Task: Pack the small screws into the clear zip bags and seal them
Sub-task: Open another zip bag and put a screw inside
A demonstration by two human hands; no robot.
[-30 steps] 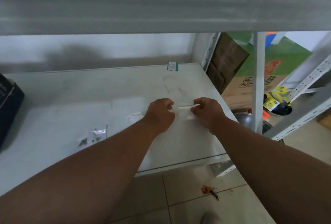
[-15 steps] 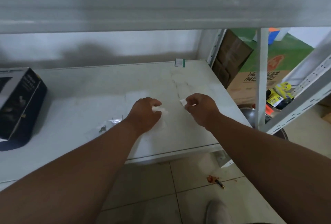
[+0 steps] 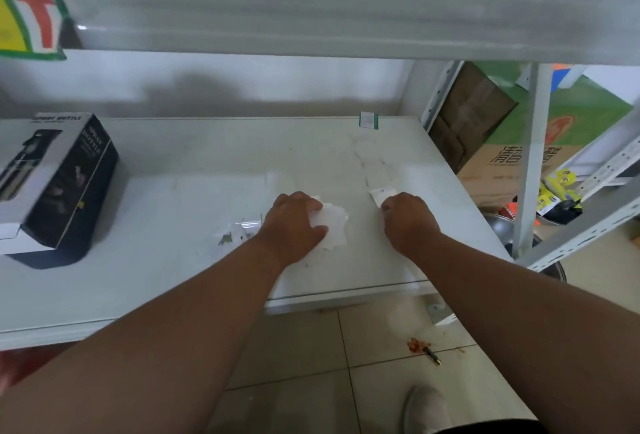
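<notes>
The left hand [image 3: 294,222] is resting on a stack of clear zip bags [image 3: 334,227] lying toward the front edge of the desk [image 3: 194,156], its fingers curled over the stack's left part and gripping it. The right hand [image 3: 407,220] is clenching one single bag [image 3: 382,192] by its near end, the rest of that bag poking out flat on the desk toward the back edge. A small scatter of screws [image 3: 227,237] is lying just left of the left wrist beside a further bag [image 3: 250,224] on the desk; whether that one is filled is too blurred to tell. A boxed spray bottle [image 3: 65,184] is sitting at the left edge.

The step in hand looks like separating one bag from the stack, ready for filling. To do it well, the left grip should be pinning the stack down so only one film is coming away, while the right hand is rubbing the bag's mouth open between thumb and finger. The open mouth should be carried across to the screws, since they are small and likely to roll off the front edge.
</notes>
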